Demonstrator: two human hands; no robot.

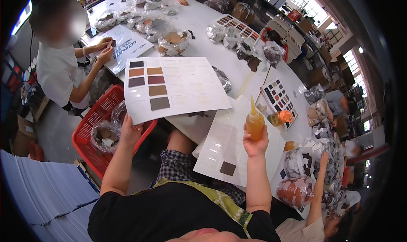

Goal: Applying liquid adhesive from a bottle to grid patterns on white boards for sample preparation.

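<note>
My left hand [130,131] grips the lower left corner of a white swatch card [193,87], holding it up and tilted above the table. Several squares in dark, orange-brown, wine red, tan and grey fill its left columns; the rest is pale blank boxes. In my right hand [255,145] is a squeeze bottle [255,125] of amber liquid, upright, its pointed nozzle up. Below it a second white card [212,151] lies on the table with one brown square [228,168] near its lower edge. Beside my right hand, another amber bottle [277,118] with an orange cap lies tipped over.
A red plastic basket [87,132] with bagged pieces stands left of my knees. Bags of swatches [174,43] crowd the white table [199,47]. A finished swatch card [280,100] lies to the right. One co-worker [63,72] works at the left, others farther off. Stacked sheets [42,191] stand lower left.
</note>
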